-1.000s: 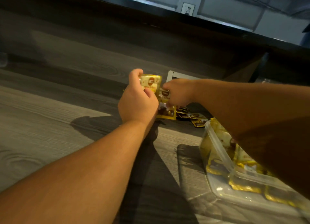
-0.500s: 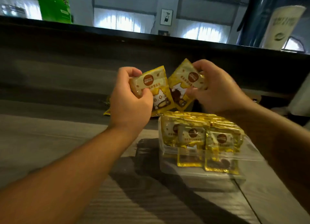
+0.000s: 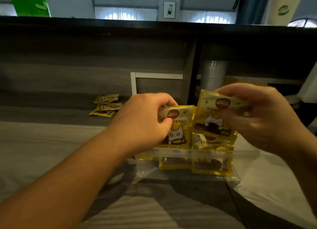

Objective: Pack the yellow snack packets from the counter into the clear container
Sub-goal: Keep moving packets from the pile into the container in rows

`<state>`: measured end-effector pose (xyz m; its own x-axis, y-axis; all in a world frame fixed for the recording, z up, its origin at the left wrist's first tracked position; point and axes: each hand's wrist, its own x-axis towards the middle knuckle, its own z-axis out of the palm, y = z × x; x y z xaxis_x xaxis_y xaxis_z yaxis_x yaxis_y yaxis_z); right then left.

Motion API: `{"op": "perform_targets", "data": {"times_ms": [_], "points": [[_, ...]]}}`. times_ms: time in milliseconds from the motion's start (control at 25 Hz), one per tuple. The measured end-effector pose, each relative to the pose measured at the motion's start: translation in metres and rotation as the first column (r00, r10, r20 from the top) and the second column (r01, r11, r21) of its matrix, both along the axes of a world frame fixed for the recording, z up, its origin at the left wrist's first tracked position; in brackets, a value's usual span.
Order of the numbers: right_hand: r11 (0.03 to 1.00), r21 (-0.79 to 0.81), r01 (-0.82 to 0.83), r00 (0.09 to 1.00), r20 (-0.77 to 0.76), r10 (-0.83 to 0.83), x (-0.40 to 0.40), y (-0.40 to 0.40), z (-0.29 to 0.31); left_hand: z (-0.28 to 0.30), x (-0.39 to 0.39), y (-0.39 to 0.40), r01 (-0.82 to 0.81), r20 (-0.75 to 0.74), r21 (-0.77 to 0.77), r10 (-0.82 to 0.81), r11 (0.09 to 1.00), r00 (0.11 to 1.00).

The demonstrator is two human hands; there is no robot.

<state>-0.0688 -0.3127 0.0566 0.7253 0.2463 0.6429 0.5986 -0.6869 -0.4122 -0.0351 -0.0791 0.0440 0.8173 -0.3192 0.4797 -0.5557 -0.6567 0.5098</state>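
We see two bare forearms reaching in from the lower corners, with no sleeves on either. The left hand (image 3: 142,124) and right hand (image 3: 262,119) wear no gloves, rings or watches.

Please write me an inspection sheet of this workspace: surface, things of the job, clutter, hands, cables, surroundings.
Surface: grey wood-grain counter.
Job's things: clear container holds upright yellow packets; loose packets lie at the back.
Clutter: nothing seen.
Hands: left hand pinches the left packet; right hand pinches the right packet, both over the container.
Cables: nothing seen.
Surroundings: green carton, framed picture.
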Motion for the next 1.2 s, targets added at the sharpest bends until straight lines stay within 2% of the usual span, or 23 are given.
{"op": "perform_targets", "data": {"times_ms": [160,240,320,440,520,640,760,960,1120,1200], "points": [[0.997,-0.059,0.058,0.995,-0.072,-0.062,-0.001,0.001,-0.005,0.004,-0.001,-0.002,-0.074,0.037,0.237,0.067,0.969,0.997],[0.986,-0.144,0.09,0.986,-0.124,-0.108,0.0,0.004,-0.006,0.009,0.004,-0.004,-0.104,0.089,0.423,0.073,0.9,0.993],[0.965,-0.23,0.123,0.973,-0.164,-0.164,0.001,0.006,-0.007,0.014,0.009,-0.008,-0.088,0.082,0.543,0.051,0.835,0.995],[0.939,-0.299,0.17,0.95,-0.205,-0.237,0.002,0.007,-0.007,0.02,0.017,-0.014,0.049,-0.098,0.584,0.01,0.81,0.995],[0.913,-0.355,0.202,0.939,-0.196,-0.284,0.003,0.008,-0.006,0.022,0.022,-0.015,0.113,-0.192,0.654,0.02,0.748,0.981],[0.856,-0.465,0.226,0.92,-0.186,-0.344,0.009,0.012,-0.004,0.023,0.027,-0.019,0.141,-0.224,0.751,0.048,0.645,0.973],[0.81,-0.564,0.163,0.9,-0.251,-0.356,0.014,0.019,0.001,0.017,0.032,-0.026,0.096,-0.151,0.804,0.046,0.586,0.987],[0.818,-0.575,-0.012,0.859,-0.425,-0.286,0.024,0.023,0.009,0.01,0.039,-0.021,0.075,-0.077,0.753,-0.026,0.653,0.997],[0.634,-0.773,-0.011,0.866,-0.324,-0.38,0.04,0.024,0.004,0.005,0.041,-0.021,0.048,-0.024,0.706,-0.044,0.706,0.999],[0.588,-0.808,0.036,0.879,-0.255,-0.403,0.044,0.027,0.0,0.004,0.043,-0.019,0.064,-0.032,0.687,-0.057,0.724,0.998]]}}
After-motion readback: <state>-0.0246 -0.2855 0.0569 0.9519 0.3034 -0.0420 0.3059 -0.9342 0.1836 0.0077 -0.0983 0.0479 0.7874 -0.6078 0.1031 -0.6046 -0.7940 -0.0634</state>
